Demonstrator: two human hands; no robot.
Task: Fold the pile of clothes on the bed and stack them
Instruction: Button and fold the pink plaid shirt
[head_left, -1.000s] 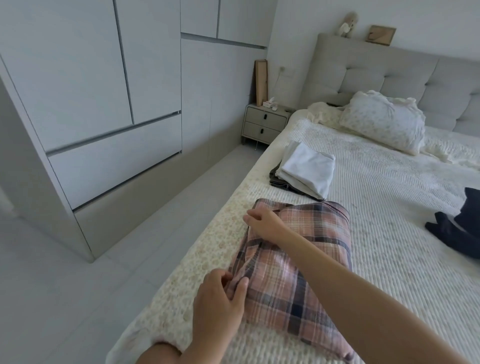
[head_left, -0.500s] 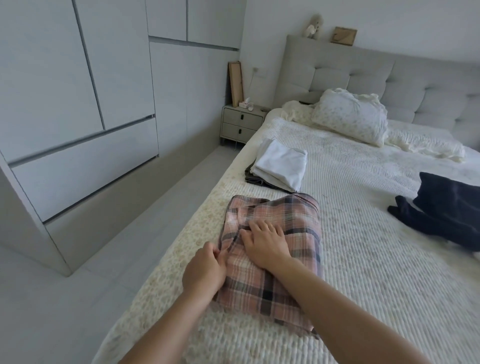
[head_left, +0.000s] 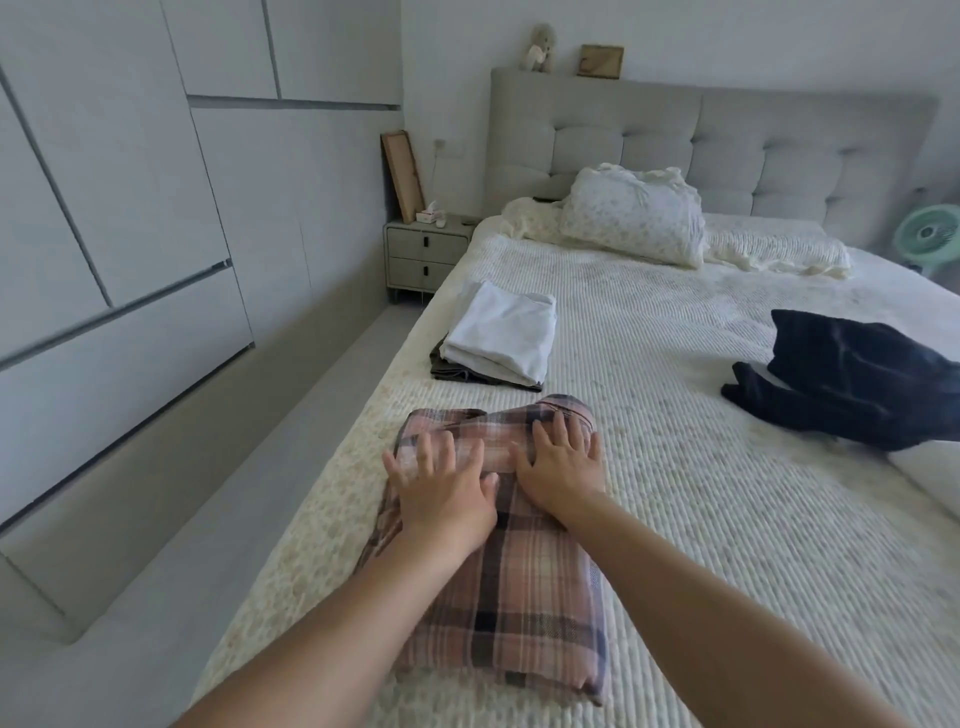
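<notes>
Pink-and-navy plaid folded cotton shirt (head_left: 498, 561) lies near the bed's (head_left: 727, 519) left edge. Left hand (head_left: 441, 493) and right hand (head_left: 563, 467) press flat on it, fingers spread, grasping nothing. Best to smooth outward evenly, then lift onto the white-topped folded stack (head_left: 498, 338) beyond.

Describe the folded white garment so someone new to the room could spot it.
Start at the grey headboard and follow the bed's left edge down. The white garment tops a small stack there, on a dark piece; the plaid one lies nearer.
</notes>
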